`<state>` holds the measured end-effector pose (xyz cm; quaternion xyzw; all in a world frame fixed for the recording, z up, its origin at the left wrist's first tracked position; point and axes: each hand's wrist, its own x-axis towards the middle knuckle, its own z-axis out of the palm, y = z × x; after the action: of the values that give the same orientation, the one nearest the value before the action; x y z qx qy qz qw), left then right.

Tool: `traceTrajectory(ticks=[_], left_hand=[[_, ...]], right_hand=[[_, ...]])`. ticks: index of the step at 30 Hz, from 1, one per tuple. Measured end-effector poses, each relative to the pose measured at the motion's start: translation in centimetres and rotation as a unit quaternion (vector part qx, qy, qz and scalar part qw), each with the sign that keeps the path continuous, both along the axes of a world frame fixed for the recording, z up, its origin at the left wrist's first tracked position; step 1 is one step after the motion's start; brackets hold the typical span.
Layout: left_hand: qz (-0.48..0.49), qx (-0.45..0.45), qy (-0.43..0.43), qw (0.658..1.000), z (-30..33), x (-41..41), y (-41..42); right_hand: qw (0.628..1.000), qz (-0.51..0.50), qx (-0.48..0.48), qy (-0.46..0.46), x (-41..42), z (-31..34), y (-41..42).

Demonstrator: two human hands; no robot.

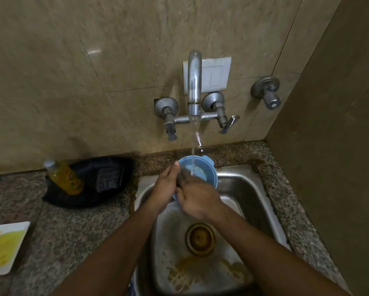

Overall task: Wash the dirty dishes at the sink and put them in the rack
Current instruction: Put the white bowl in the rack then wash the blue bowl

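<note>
Your left hand (pixel 166 186) grips the rim of the blue plastic cup (pixel 200 171) while your right hand (pixel 197 199) rubs inside it, fingers blurred, under the tap (pixel 194 82) stream over the sink (pixel 243 189). You seem mid-rinse; next, turn the cup, then find the rack, not visible here. A stained plate (pixel 4 246) waits far left of your hands on the worktop (pixel 72 231).

Right hand (pixel 197 201) fingertips motion-blurred inside round blue plastic bowl (pixel 202 169); stained white square plate (pixel 5 246) cropped at left edge.
</note>
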<state>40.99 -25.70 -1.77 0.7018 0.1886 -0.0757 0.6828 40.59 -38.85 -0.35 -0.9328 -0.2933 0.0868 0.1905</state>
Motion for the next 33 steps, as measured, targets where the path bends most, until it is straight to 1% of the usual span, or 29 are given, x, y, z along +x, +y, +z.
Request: traceTrajectory(ticks=[2, 3, 4, 5, 6, 7, 8, 9, 11, 12, 13, 14, 15, 17, 20, 22, 23, 24, 25, 27, 28, 29, 30, 32, 33], left_hand=[[0.007, 0.01, -0.014, 1.0, 0.6, 0.4, 0.2], [0.012, 0.01, -0.021, 1.0, 0.7, 0.3, 0.2], [0.023, 0.006, -0.027, 0.999, 0.7, 0.1, 0.1], [0.038, 0.002, -0.032, 0.999, 0.5, -0.1, 0.0], [0.047, -0.001, -0.036, 0.998, 0.3, -0.2, -0.2], [0.049, 0.002, -0.041, 0.998, 0.2, -0.1, -0.5], [0.042, 0.012, -0.046, 0.998, 0.3, 0.1, -0.7], [0.029, 0.029, -0.054, 0.998, 0.7, 0.4, -0.8], [-0.009, 0.061, -0.079, 0.995, 1.3, 1.0, -0.8], [-0.026, 0.067, -0.091, 0.993, 1.6, 1.2, -0.7], [-0.031, 0.069, -0.098, 0.992, 1.6, 1.2, -0.6], [-0.028, 0.07, -0.099, 0.992, 1.4, 1.1, -0.4], [-0.015, 0.068, -0.101, 0.992, 1.2, 1.0, -0.2], [0.008, 0.063, -0.106, 0.992, 1.0, 0.5, 0.0], [0.003, 0.078, -0.122, 0.989, 1.7, 0.3, -0.4], [-0.01, 0.09, -0.135, 0.987, 2.5, 0.7, -1.2], [-0.026, 0.105, -0.143, 0.984, 2.4, 1.1, -1.6], [-0.048, 0.124, -0.143, 0.981, 2.0, 1.3, -2.1], [-0.06, 0.134, -0.142, 0.979, 1.5, 1.5, -2.4], [-0.05, 0.117, -0.131, 0.983, 1.2, 1.7, -2.4], [-0.034, 0.107, -0.13, 0.985, 1.2, 1.6, -2.1], [-0.017, 0.098, -0.13, 0.986, 1.4, 1.5, -1.6], [-0.01, 0.095, -0.128, 0.987, 1.7, 1.4, -1.0], [0.012, 0.086, -0.123, 0.989, 1.5, 1.4, -0.1], [0.024, 0.077, -0.122, 0.989, 1.3, 1.2, 0.1]], right_hand=[[0.997, 0.073, 0.013, 0.024, -0.8, 0.3, -0.4], [0.994, 0.107, -0.006, 0.005, -0.7, 0.3, -1.3], [0.989, 0.135, -0.04, -0.042, -0.3, 0.2, -2.1], [0.982, 0.148, -0.079, -0.092, 0.1, 0.0, -2.9], [0.975, 0.14, -0.119, -0.123, 0.3, -0.3, -3.5], [0.973, 0.121, -0.153, -0.124, 0.4, -0.6, -3.7], [0.975, 0.1, -0.167, -0.106, 0.3, -0.8, -3.5], [0.98, 0.086, -0.16, -0.079, 0.1, -1.0, -3.0], [0.994, 0.07, -0.081, -0.02, -0.4, -1.1, -1.8], [0.997, 0.073, -0.031, -0.001, -0.5, -1.0, -1.5], [0.996, 0.087, 0.0, 0.008, -0.4, -1.0, -1.6], [0.994, 0.108, 0.001, 0.007, -0.2, -0.8, -2.1], [0.991, 0.134, -0.024, -0.011, 0.1, -0.8, -2.7], [0.979, 0.166, -0.078, -0.086, 0.9, -0.4, -4.4], [0.969, 0.126, -0.109, -0.182, 1.8, 0.3, -5.7], [0.965, 0.081, -0.149, -0.198, 1.6, 0.1, -4.9], [0.971, 0.063, -0.156, -0.167, 1.5, -0.1, -4.2], [0.98, 0.055, -0.143, -0.127, 1.4, -0.4, -3.4], [0.989, 0.055, -0.11, -0.078, 1.3, -0.6, -2.6], [0.998, 0.055, -0.007, 0.022, 1.2, -1.1, -1.5], [0.997, 0.056, 0.029, 0.037, 1.1, -1.4, -1.3], [0.997, 0.068, 0.036, 0.033, 0.8, -1.6, -1.6], [0.996, 0.086, 0.023, 0.007, 0.5, -1.9, -2.2], [0.988, 0.121, -0.023, -0.098, 0.1, -2.2, -3.9], [0.98, 0.122, -0.05, -0.146, 0.2, -1.9, -4.5]])
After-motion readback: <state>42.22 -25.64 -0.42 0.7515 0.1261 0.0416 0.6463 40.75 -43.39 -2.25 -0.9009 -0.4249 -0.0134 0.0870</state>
